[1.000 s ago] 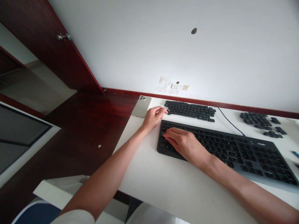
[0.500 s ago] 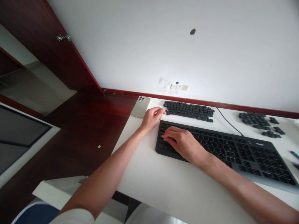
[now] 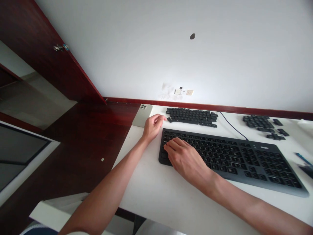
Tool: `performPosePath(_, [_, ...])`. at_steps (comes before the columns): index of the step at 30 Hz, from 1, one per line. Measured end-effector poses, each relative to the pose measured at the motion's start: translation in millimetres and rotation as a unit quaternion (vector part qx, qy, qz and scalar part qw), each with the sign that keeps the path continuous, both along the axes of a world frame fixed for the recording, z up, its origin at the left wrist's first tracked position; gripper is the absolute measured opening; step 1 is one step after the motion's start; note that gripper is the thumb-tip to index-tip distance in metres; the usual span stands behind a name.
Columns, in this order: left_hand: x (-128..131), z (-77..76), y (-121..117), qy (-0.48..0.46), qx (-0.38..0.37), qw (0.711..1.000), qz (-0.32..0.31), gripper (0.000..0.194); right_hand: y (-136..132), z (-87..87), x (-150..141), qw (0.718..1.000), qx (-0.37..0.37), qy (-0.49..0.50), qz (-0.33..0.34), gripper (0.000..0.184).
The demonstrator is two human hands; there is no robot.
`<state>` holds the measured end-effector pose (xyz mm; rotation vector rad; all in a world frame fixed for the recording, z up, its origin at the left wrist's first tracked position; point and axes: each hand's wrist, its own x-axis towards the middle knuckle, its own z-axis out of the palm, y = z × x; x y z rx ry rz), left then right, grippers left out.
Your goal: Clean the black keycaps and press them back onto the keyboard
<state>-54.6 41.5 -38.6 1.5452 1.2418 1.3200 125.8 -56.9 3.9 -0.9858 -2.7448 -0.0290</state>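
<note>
A black keyboard lies on the white table, with many key positions bare. Over its left end is my right hand, fingers bunched together and bent down onto the keys. Whatever is under or between those fingertips is hidden. My left hand rests on the table beyond the keyboard's left corner, loosely curled, with a gap between thumb and fingers and nothing visible in it. Its fingertip is close to a loose black keycap, at the left end of a block of keycaps laid out in rows.
A pale phone lies face down beside my left hand. More keycaps sit at the back right, past a black cable. A blue object is at the right edge. The wall has sockets; a dark red door stands left.
My right hand has turned more palm-down, its fingers closing over the left keys. My left hand stays near the loose keycap. The view has shifted slightly.
</note>
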Motion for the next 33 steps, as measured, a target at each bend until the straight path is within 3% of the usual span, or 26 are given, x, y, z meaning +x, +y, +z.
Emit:
performPosePath(11, [3.3,-6.5,5.0,0.041,0.001,0.998,0.037,0.031,-2.1,-1.3,-3.5,1.000,0.005,0.010,-0.002,0.014])
performPosePath(16, [5.7,-11.1,20.5,0.104,0.009,0.991,0.080,0.017,-0.9,0.3,-5.4,1.000,-0.003,0.003,-0.002,0.013])
performPosePath(24, [9.3,-12.3,65.0,0.193,0.007,0.970,0.146,0.015,5.2,6.8,6.2,0.993,-0.109,0.036,-0.025,0.023])
performPosePath(33, [12.3,-10.6,67.2,0.268,-0.024,0.945,0.183,0.028,14.1,6.1,9.1,0.984,-0.155,0.081,-0.020,0.025])
